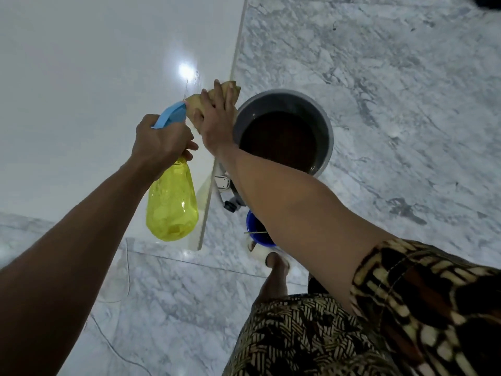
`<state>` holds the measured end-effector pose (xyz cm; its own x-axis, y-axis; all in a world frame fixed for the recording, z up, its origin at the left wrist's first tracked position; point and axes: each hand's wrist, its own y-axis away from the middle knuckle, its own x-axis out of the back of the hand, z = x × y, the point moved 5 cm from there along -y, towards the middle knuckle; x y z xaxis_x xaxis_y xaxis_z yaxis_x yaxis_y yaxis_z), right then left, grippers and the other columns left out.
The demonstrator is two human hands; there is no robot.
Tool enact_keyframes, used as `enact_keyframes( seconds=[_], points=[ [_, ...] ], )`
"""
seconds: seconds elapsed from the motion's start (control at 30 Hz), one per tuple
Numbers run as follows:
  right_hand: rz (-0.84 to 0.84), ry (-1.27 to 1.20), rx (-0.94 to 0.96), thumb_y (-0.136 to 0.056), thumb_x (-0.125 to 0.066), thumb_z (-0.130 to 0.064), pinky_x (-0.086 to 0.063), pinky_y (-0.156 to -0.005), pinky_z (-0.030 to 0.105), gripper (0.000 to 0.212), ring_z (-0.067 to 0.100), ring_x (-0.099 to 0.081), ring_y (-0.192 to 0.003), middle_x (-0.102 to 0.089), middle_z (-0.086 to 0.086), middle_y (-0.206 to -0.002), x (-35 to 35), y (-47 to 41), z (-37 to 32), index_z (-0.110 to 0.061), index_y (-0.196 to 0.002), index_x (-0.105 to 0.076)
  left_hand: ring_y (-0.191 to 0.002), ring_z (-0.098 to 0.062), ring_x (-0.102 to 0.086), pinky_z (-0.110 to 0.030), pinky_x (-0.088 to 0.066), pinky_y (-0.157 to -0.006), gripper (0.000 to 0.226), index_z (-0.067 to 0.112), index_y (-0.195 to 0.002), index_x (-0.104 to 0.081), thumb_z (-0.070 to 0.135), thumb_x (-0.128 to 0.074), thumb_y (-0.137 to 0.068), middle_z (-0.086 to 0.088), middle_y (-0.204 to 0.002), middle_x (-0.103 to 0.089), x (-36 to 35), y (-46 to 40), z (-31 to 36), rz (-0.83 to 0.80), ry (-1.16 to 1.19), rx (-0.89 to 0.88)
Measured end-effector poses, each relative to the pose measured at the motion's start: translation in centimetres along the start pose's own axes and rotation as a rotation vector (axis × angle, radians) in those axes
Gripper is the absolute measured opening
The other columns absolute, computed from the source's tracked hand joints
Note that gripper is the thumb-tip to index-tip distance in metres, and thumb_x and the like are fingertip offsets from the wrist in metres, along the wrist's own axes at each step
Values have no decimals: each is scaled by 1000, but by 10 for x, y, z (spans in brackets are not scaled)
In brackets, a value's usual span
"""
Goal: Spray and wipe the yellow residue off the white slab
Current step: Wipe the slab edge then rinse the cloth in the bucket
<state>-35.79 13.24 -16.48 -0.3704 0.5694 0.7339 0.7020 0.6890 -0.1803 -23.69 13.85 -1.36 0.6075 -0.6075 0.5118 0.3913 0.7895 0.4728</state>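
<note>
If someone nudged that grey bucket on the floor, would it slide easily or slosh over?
The grey bucket holds dark water, so it is probably heavy and would resist a nudge. The marble floor looks polished, so it might slide. A sharp push could slosh the liquid.

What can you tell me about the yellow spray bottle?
The spray bottle has a see-through yellow plastic body, rounded and widest near the bottom, and a light blue trigger head pointing away toward the white slab. It hangs in the air over the slab's edge. The left hand grips its neck, fingers curled round it. Nothing else touches it.
</note>
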Motion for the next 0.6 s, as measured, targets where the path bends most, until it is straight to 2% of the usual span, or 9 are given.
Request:
enact_keyframes(
  seconds=[0.07, 0.2, 0.3, 0.4, 0.5, 0.6],
  points=[
    [-27, 28, -8, -101, -45, -31, -5, -122, 49, 45, 43, -10, -149, -27, 16, -160, 1, 28, -9, -10, -141, -51, -76, -25, -72, -23, -59, -56, 78, 4, -145, -50, 20, -53, -68, -9, -83, -68, 8, 17, -17, -5, -5, -6],
    [-99, 106, -12, -102, -39, -33, 0, -122, 47, 49, 41, -3, -150, -18, 13, -163, 3, 78, -26, -16, -147, -42, -75, -25, -72, -23, -60, -56, 71, 4, -146, -51, 14, -55, -75, -14, -87, -70, 18, 46, -48, 5, -21, 8],
    [-112, 16, -34, -100, -45, -29, -4, -122, 48, 49, 42, 0, -150, -18, 15, -163, 5, 116, -39, -12, -146, -44, -76, -24, -73, -20, -58, -52, 75, 7, -146, -54, 14, -54, -71, -21, -97, -68, 23, 63, -61, 17, -6, 6],
    [-119, -75, -46, -97, -54, -25, -9, -122, 51, 48, 43, -2, -150, -22, 17, -161, 5, 158, -49, -7, -141, -49, -84, -31, -76, -20, -58, -52, 75, 12, -146, -56, 11, -55, -71, -27, -110, -66, 27, 76, -73, 34, 8, 6],
    [-76, -135, -39, -93, -62, -22, -12, -121, 54, 46, 46, -8, -148, -28, 21, -158, 5, 195, -57, -3, -134, -55, -75, -23, -74, -21, -57, -52, 71, 12, -146, -56, 7, -57, -74, -24, -104, -69, 30, 94, -90, 78, 4, 42],
    [-3, -224, -27, -91, -65, -18, -16, -120, 57, 42, 50, -12, -146, -32, 26, -155, 4, 240, -65, 2, -128, -59, -79, -28, -73, -30, -61, -63, 74, 17, -141, -61, 14, -59, -67, -25, -111, -69, 34, 121, -113, 125, -9, 65]
  ],
)
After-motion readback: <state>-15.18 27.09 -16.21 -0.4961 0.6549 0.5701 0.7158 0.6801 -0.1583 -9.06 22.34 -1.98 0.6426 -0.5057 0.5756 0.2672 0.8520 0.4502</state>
